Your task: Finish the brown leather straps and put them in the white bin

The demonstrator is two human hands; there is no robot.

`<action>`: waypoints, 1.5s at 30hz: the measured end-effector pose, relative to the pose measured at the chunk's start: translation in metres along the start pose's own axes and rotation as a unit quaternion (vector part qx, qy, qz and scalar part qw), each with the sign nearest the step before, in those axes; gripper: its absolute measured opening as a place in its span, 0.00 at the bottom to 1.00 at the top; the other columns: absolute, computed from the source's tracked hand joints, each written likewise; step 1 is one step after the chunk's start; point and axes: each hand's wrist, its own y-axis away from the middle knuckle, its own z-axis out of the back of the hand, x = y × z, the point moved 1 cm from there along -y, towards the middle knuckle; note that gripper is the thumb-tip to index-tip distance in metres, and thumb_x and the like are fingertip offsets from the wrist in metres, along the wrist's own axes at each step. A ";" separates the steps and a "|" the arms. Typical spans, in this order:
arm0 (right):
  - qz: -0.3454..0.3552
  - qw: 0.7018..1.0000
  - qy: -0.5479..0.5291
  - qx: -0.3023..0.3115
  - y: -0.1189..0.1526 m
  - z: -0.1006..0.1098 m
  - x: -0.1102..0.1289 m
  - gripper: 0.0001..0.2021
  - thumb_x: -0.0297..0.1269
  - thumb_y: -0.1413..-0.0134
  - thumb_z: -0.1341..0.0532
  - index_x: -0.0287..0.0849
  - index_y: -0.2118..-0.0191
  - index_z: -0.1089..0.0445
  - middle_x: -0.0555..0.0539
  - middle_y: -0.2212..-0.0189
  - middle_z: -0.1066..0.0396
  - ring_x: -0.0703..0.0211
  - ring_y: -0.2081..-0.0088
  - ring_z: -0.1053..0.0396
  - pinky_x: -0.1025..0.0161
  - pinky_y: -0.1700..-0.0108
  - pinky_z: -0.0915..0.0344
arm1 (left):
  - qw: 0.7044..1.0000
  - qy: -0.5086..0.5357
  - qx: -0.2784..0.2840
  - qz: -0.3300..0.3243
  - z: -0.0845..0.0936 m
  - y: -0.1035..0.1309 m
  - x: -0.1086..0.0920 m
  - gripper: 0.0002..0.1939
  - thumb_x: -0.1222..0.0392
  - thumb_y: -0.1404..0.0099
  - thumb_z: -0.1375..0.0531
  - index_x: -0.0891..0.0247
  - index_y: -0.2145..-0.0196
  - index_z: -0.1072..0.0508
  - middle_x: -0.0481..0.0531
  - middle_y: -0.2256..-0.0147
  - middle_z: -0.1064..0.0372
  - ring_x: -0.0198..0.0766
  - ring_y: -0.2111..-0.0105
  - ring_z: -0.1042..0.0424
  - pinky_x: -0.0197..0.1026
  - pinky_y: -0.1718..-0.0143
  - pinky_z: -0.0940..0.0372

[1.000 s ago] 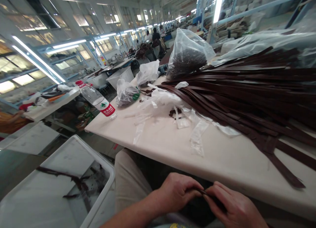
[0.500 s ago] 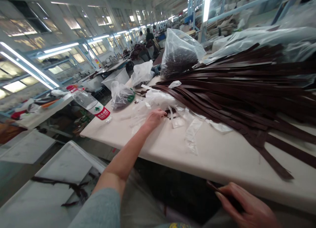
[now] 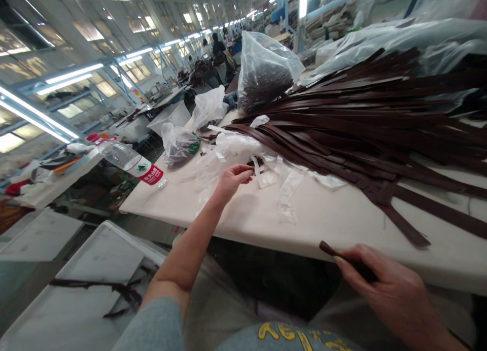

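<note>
Two hands split the work: the left hand (image 3: 233, 179), fingers curled, pinches a small dark piece (image 3: 255, 164) amid clear wrappers on the table (image 3: 342, 229); best lifted cleanly while the right hand (image 3: 391, 290) pins its strap end (image 3: 330, 249) steady.

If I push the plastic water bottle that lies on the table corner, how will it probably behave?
The water bottle lies on its side at the table corner, so it would probably roll, perhaps off the edge. It looks nearly empty, so likely light and easily shoved.
</note>
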 end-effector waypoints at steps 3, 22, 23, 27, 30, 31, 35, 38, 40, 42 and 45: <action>0.013 1.000 0.006 -0.021 -0.018 0.006 0.018 0.09 0.40 0.34 0.43 0.45 0.66 0.30 0.53 0.75 0.31 0.63 0.75 0.32 0.65 0.71 0.38 | 0.946 0.303 0.045 0.104 -0.022 0.058 -0.016 0.23 0.47 0.45 0.31 0.69 0.60 0.24 0.55 0.67 0.23 0.32 0.72 0.26 0.36 0.67 0.32; 0.062 0.996 -0.034 -0.057 -0.019 -0.018 0.056 0.06 0.27 0.38 0.40 0.40 0.67 0.31 0.51 0.75 0.33 0.64 0.73 0.36 0.64 0.70 0.41 | 0.728 0.631 0.086 0.254 -0.083 0.168 -0.060 0.18 0.60 0.52 0.25 0.64 0.62 0.20 0.48 0.72 0.26 0.24 0.77 0.32 0.24 0.75 0.36; 0.061 0.996 -0.031 -0.053 -0.019 -0.018 0.055 0.06 0.27 0.38 0.40 0.40 0.67 0.31 0.51 0.75 0.33 0.64 0.73 0.35 0.64 0.70 0.40 | 0.728 0.632 0.082 0.254 -0.083 0.168 -0.060 0.17 0.60 0.52 0.25 0.64 0.63 0.20 0.49 0.72 0.26 0.24 0.76 0.31 0.24 0.74 0.36; 0.075 0.996 -0.042 -0.026 -0.017 -0.020 0.054 0.05 0.28 0.38 0.39 0.40 0.67 0.31 0.51 0.74 0.32 0.64 0.73 0.35 0.64 0.69 0.40 | 0.727 0.630 0.079 0.261 -0.087 0.171 -0.061 0.18 0.57 0.54 0.24 0.63 0.64 0.19 0.48 0.74 0.27 0.24 0.78 0.33 0.25 0.76 0.38; 0.071 0.996 -0.059 -0.017 -0.017 -0.021 0.055 0.06 0.29 0.38 0.40 0.41 0.68 0.31 0.52 0.75 0.32 0.64 0.74 0.35 0.64 0.70 0.39 | 0.739 0.617 0.078 0.258 -0.090 0.174 -0.060 0.18 0.54 0.54 0.24 0.62 0.65 0.18 0.48 0.75 0.27 0.24 0.79 0.34 0.25 0.78 0.40; 0.063 0.996 -0.068 -0.017 -0.017 -0.021 0.055 0.06 0.29 0.38 0.39 0.41 0.68 0.31 0.52 0.75 0.32 0.64 0.74 0.35 0.64 0.70 0.39 | 0.750 0.609 0.075 0.248 -0.091 0.175 -0.059 0.18 0.52 0.53 0.24 0.62 0.65 0.18 0.49 0.74 0.27 0.24 0.78 0.34 0.26 0.78 0.40; 0.026 0.993 -0.119 -0.010 -0.016 -0.022 0.054 0.05 0.29 0.38 0.39 0.41 0.68 0.30 0.52 0.74 0.30 0.64 0.73 0.33 0.65 0.68 0.39 | 0.811 0.550 0.077 0.183 -0.094 0.177 -0.054 0.19 0.50 0.53 0.24 0.61 0.64 0.17 0.49 0.73 0.25 0.26 0.79 0.34 0.29 0.77 0.38; 0.017 0.988 -0.151 -0.001 -0.016 -0.024 0.053 0.06 0.29 0.39 0.39 0.41 0.68 0.30 0.53 0.74 0.30 0.65 0.72 0.33 0.66 0.68 0.39 | 0.843 0.503 0.084 0.172 -0.094 0.176 -0.052 0.18 0.53 0.56 0.23 0.60 0.67 0.17 0.48 0.74 0.25 0.26 0.80 0.35 0.31 0.76 0.37; 0.011 0.986 -0.169 0.015 -0.017 -0.023 0.052 0.06 0.29 0.39 0.39 0.41 0.69 0.30 0.53 0.74 0.30 0.65 0.73 0.33 0.67 0.69 0.39 | 0.852 0.488 0.093 0.168 -0.092 0.175 -0.051 0.16 0.54 0.56 0.23 0.60 0.68 0.17 0.48 0.73 0.24 0.27 0.79 0.34 0.31 0.75 0.36; 0.007 0.982 -0.187 0.041 -0.016 -0.022 0.049 0.05 0.30 0.39 0.40 0.42 0.68 0.30 0.52 0.74 0.29 0.65 0.72 0.33 0.67 0.69 0.39 | 0.862 0.474 0.097 0.153 -0.090 0.175 -0.051 0.14 0.55 0.54 0.24 0.59 0.68 0.17 0.48 0.72 0.23 0.28 0.77 0.32 0.32 0.72 0.35; -0.002 0.979 -0.176 0.105 -0.012 -0.019 0.044 0.05 0.34 0.36 0.42 0.41 0.62 0.29 0.50 0.69 0.27 0.62 0.68 0.30 0.65 0.66 0.36 | 0.874 0.459 0.072 0.143 -0.087 0.175 -0.049 0.13 0.55 0.53 0.24 0.59 0.70 0.18 0.48 0.72 0.23 0.28 0.75 0.31 0.31 0.70 0.34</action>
